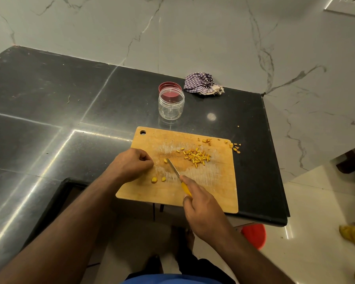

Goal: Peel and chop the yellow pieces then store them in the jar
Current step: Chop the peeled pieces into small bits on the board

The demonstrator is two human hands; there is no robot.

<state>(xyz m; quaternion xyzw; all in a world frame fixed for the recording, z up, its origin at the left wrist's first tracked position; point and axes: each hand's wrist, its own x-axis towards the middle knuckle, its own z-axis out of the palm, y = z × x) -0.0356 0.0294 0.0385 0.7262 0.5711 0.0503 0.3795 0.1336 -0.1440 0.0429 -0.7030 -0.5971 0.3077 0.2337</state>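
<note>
Midway through, the right hand [201, 210] grips the knife [173, 168] over a yellow piece [165, 160], the left hand [131, 163] curled beside it holding nothing visible, chopped bits [196, 156] heaped at the board's [213, 193] two o'clock, jar [171, 104] at twelve o'clock unfilled.

Bare black stone counter [49, 95] wide open left of the wooden cutting board [213, 187], clear plastic jar [171, 105] and red lid [168, 86] standing just behind the board, checked cloth [201, 84] near the marble wall [193, 33], counter edge close on the right
</note>
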